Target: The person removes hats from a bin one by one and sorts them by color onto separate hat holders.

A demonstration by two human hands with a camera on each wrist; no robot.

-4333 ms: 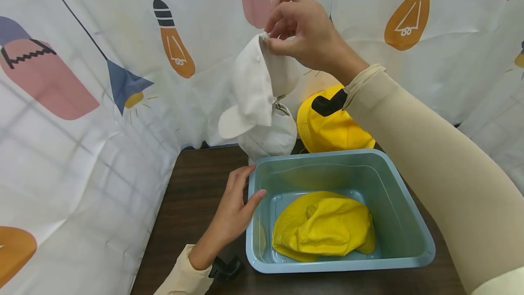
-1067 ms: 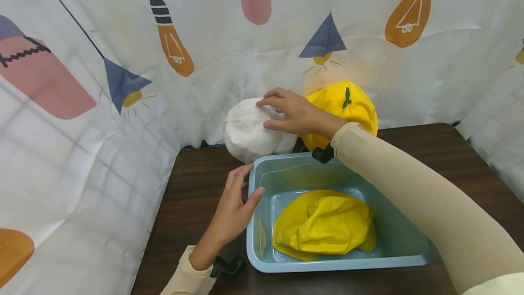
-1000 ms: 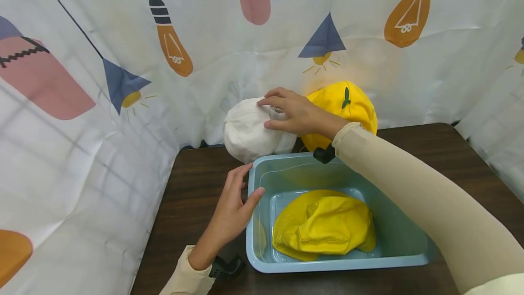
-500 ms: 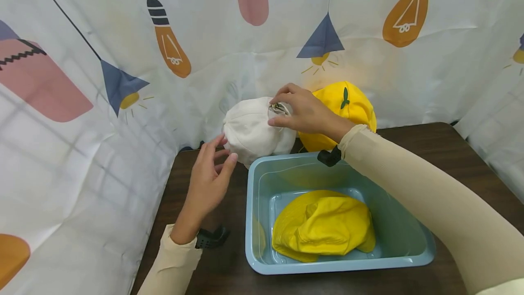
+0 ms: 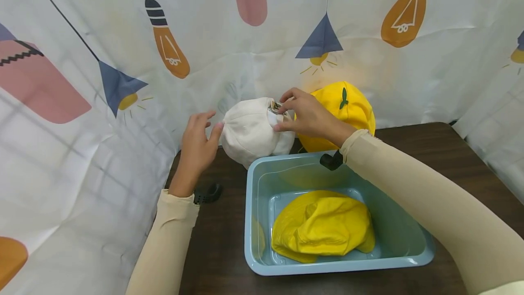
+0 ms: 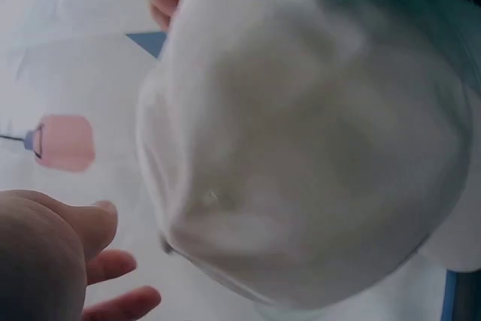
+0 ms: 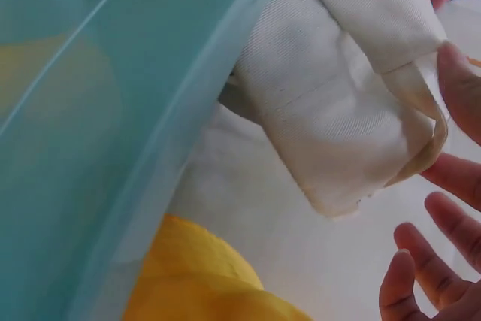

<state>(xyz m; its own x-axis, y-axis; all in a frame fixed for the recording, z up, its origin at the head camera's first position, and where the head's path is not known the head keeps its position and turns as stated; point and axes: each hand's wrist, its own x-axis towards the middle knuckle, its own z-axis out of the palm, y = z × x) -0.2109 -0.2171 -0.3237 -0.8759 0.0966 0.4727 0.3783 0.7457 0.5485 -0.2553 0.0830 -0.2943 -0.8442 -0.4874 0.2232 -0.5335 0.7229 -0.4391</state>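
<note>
A white baseball cap (image 5: 247, 131) sits over another white cap (image 5: 284, 142), mostly hidden beneath it, behind the bin's back left corner. My right hand (image 5: 307, 115) is at the upper cap's back strap and metal buckle. Its thumb and index finger take the strap edge between them in the right wrist view, the other fingers loosely curved. On the cap's left side, my left hand (image 5: 198, 142) has its fingers spread and slightly bent, thumb tip right at the crown. The left wrist view shows the white crown (image 6: 301, 148) large beside that hand.
A blue plastic bin (image 5: 249, 222) stands on the dark wooden table (image 5: 221, 249), holding a crumpled yellow hat (image 5: 323, 226). Right of the white caps is another yellow hat (image 5: 348, 108) with a green sprout. A patterned white curtain (image 5: 229, 22) hangs close behind.
The white cap, earlier held high by my right hand, came down over the other. My left hand left the bin's rim for the cap's left side; my right hand shifted right to the strap.
</note>
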